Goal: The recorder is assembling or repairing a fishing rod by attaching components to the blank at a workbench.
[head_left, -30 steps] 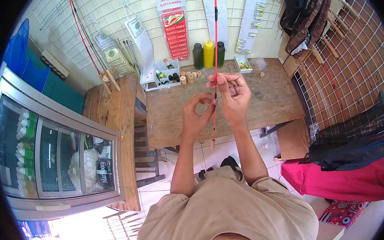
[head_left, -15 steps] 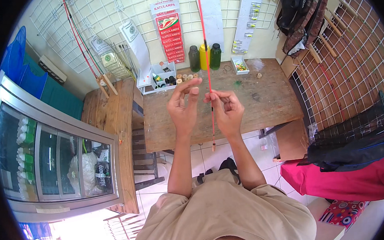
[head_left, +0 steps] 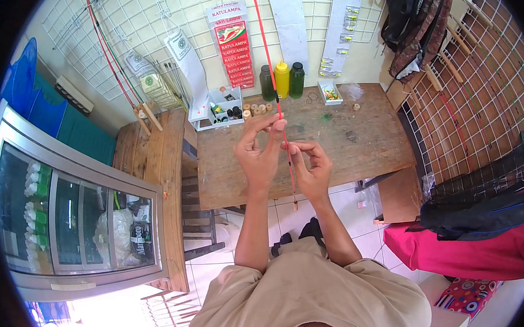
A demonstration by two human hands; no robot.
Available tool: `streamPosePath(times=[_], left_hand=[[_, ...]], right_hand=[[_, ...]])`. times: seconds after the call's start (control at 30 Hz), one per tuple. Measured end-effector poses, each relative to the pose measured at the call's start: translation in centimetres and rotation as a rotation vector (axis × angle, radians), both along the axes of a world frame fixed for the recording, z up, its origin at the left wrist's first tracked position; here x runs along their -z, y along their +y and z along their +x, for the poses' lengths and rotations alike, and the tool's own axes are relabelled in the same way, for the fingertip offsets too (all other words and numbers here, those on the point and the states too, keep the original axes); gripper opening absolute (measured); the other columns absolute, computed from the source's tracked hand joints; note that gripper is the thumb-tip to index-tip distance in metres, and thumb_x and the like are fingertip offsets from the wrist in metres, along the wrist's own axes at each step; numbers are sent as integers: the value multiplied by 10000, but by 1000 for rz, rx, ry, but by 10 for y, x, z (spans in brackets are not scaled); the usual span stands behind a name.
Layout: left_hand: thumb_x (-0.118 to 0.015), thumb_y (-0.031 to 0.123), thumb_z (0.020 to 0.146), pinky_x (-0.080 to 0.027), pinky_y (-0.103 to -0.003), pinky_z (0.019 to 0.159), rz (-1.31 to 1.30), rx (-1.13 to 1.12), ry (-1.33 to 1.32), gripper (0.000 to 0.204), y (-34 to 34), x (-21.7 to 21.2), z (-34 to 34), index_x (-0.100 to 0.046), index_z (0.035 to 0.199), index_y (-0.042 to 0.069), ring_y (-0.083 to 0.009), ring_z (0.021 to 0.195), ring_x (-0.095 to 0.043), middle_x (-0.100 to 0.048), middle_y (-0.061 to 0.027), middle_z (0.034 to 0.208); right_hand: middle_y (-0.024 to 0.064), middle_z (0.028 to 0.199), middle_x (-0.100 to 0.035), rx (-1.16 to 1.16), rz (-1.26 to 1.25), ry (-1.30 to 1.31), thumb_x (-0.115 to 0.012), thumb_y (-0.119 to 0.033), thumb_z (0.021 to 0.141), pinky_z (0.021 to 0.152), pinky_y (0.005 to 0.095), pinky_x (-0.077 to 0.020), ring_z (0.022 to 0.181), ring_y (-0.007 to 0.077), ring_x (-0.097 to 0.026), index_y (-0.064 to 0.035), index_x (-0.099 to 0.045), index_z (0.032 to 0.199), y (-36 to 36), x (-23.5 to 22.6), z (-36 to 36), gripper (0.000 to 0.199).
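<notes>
A slender red fishing rod [head_left: 264,34] stands nearly upright in front of me, with dark bands along it and a small pale piece at its lower end. My left hand [head_left: 261,154] pinches it between thumb and fingertips, just below a black band. Slightly lower, my right hand [head_left: 313,171] grips the same rod between thumb and index finger, its other fingers curled. Both hands hang over the wooden table [head_left: 363,151], close together. Whether a thread or other fine part is between the fingertips is too small to tell.
At the table's back stand a dark bottle [head_left: 267,83], a yellow squeeze bottle [head_left: 282,79] and a green bottle [head_left: 296,80]. Nearby are a white organizer [head_left: 226,123], several cork rings [head_left: 261,109] and a small white box [head_left: 330,101]. A glass cabinet [head_left: 79,216] is left; bags [head_left: 481,210] hang right.
My left hand has moved right and closed on the rod; before, its fingers were apart beside it. The rod's top has tilted left. My right hand keeps its grip, slightly lower.
</notes>
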State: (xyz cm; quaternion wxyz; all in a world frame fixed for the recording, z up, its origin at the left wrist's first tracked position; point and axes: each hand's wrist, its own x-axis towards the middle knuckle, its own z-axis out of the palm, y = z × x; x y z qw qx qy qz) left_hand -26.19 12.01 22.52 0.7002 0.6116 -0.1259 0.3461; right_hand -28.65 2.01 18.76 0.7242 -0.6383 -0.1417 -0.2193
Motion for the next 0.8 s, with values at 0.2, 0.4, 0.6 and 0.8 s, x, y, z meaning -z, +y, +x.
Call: streamPosePath(times=[0.2, 0.4, 0.6, 0.8], left_hand=[[-684, 2, 782, -413, -220, 718, -54, -18, 21, 136, 0, 8, -6, -673, 916, -16, -98, 754, -509, -640, -57, 868], [-668, -38, 778, -418, -218, 718, -130, -28, 34, 137, -6, 7, -7, -661, 915, -26, -97, 765, -518, -616, -61, 865], [-654, -60, 779, -422, -216, 712, -157, -45, -11, 130, -2, 6, -6, -641, 906, -37, -96, 770, -525, -599, -67, 869], [-647, -60, 785, -427, -217, 710, -131, -21, 0, 132, -2, 4, -10, -639, 915, -37, -89, 762, -529, -607, -68, 870]], right_hand=[[77, 880, -650, 114, -10, -54, -630, 25, 821, 720, 256, -457, 805, 134, -582, 9, -648, 901, -1, -18, 0, 83], [65, 879, -639, 120, -8, -128, -638, 48, 801, 705, 237, -437, 799, 133, -552, 6, -660, 901, -4, -28, 16, 110], [56, 858, -637, 39, 15, -117, -655, 45, 791, 675, 226, -430, 785, 118, -540, -3, -679, 935, 1, -44, 18, 154], [63, 871, -650, 2, 0, -125, -697, 8, 781, 587, 171, -376, 773, 74, -539, 22, -683, 947, -1, -60, 11, 167]])
